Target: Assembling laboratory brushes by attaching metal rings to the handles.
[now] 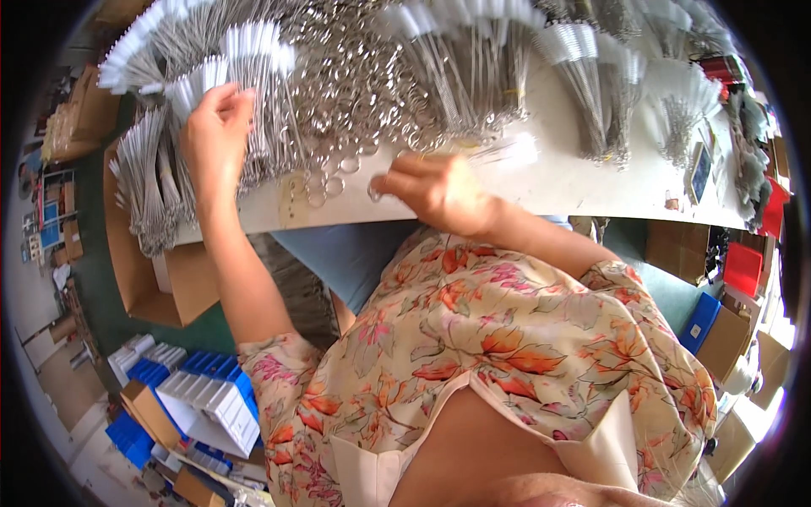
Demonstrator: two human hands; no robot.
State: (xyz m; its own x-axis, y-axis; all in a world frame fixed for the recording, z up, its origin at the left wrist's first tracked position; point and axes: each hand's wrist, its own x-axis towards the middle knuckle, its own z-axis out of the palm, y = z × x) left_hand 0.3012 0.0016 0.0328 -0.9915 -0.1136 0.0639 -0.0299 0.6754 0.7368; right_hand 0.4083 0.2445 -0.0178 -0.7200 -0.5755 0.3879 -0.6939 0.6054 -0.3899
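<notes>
My left hand (215, 139) is raised with the forearm stretched up and away from me, fingers curled and pinching into a bundle of thin white-tipped wire brushes (245, 101) on the left part of the white table (557, 182). My right hand (435, 190) sits closer in, wrist bent over the table's near edge, thumb and fingers closed on what looks like one metal split ring (374, 193); the grip itself is small and partly hidden, so I judge it a pinch rather than see it clearly. Just beyond both hands lies a loose heap of split rings (355, 93), still large. Further along the table, many brush bundles (591, 93) already lie fanned out in groups, which suggests a good share is sorted, while the heap says plenty remains. An open cardboard box (160, 287) stands below the table's left end.
</notes>
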